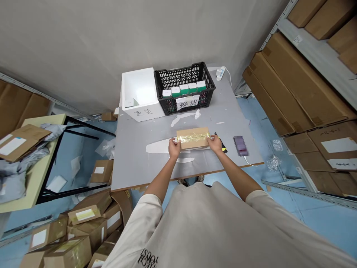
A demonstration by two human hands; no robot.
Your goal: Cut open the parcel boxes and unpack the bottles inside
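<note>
A taped cardboard box is between my two hands over the front of the grey table. Clear yellowish tape runs along its top. My left hand grips its left end, thumb on top. At the right end my right hand holds the box the same way. A black and yellow utility knife lies just beside my right hand, partly hidden by it. White paper scraps lie flat under and around the box. The underside of the box is hidden.
Behind the box stand a white foam bin and a black crate with several green-and-white boxes. A phone with a cable and a power strip are on the right. Cardboard boxes pile up at lower left; shelves flank the right.
</note>
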